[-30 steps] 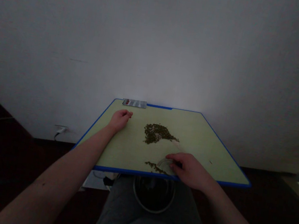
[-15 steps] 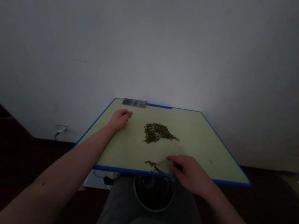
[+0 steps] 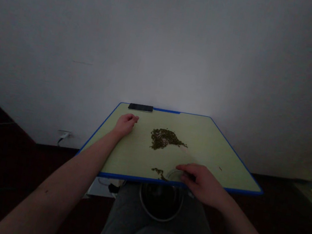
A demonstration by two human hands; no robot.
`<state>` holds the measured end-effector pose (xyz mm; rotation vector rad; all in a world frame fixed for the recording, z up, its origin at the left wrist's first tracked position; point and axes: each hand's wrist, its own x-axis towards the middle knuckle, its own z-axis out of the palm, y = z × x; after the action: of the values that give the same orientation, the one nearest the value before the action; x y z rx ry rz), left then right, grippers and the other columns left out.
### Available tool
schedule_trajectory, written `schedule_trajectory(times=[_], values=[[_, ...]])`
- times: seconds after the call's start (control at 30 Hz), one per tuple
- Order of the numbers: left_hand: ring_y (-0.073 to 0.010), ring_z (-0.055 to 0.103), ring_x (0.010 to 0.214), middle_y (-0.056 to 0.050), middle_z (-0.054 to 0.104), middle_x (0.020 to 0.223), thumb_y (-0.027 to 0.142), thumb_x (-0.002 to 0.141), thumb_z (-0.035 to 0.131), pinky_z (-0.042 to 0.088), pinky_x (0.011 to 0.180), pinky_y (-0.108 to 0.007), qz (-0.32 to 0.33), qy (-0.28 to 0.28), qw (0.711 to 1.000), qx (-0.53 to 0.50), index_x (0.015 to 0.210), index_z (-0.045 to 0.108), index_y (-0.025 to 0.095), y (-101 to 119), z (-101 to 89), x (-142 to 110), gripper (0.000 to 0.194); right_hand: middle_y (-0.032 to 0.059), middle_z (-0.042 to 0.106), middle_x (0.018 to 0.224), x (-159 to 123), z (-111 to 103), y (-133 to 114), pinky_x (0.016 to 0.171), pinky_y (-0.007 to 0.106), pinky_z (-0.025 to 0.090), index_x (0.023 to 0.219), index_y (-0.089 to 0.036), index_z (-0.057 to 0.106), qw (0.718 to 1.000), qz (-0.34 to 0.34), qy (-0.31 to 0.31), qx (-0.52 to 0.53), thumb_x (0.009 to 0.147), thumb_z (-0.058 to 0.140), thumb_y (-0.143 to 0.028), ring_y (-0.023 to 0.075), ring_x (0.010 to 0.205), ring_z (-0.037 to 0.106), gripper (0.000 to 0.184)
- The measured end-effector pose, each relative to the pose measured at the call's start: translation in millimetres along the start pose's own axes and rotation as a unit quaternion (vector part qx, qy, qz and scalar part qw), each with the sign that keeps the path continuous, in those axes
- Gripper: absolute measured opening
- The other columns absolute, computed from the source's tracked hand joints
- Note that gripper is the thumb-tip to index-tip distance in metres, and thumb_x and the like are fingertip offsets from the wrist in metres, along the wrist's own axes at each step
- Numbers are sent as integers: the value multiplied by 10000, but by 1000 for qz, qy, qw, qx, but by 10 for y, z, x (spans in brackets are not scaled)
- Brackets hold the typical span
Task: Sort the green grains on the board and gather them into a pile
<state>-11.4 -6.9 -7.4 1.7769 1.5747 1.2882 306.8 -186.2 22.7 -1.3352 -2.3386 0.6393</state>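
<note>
Nearest: bowl (image 3: 158, 219) at the lap, under the near edge of the board (image 3: 135, 160). Interior dark; cannot tell how much it holds.

At that edge, right hand (image 3: 200, 182), thumb and forefinger pinched on a clear disc (image 3: 173, 175), rather blurred. Just left of the disc, a thin strand of green grains (image 3: 158, 171) reaches the edge, above the bowl.

Farther in, mid-board, main heap (image 3: 164, 138), loose, its tail trailing right. Brown sliver (image 3: 220, 168) lies well off to the right. Left hand (image 3: 126, 124) rests left of the heap, apart from it, fingers curled together; cannot tell if anything is inside. Phone (image 3: 140, 107) at the far edge, against the wall (image 3: 167, 56).

Progress, my judgement: a small portion is parted from the heap and brought to the edge, sweeping part done; that remnant and the whole heap are left.

Against half a second ago: strand shorter, disc and right hand slightly farther right, phone screen now dark. Heap and left hand unchanged.
</note>
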Motion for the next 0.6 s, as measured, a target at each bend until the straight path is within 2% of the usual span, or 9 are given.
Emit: schedule_trajectory(times=[0.23,0.6], values=[[-93,380,454,36,427,461,499,728,474,280,463,-224,-4,-9,1000,-9,620,536,167,-6,-4,-10,355,76,635,1074,136,-14,149,832,326,434,1117,-186,599,999,26,20,-40,795,459,-229,204,961,580,354],[-91,370,448,41,402,457,483,725,483,280,464,-228,-5,-1,1000,-1,618,542,167,44,-4,-27,338,67,652,1033,763,118,-53,826,301,412,1104,-193,605,993,-73,-20,-90,775,483,-182,187,925,582,351]])
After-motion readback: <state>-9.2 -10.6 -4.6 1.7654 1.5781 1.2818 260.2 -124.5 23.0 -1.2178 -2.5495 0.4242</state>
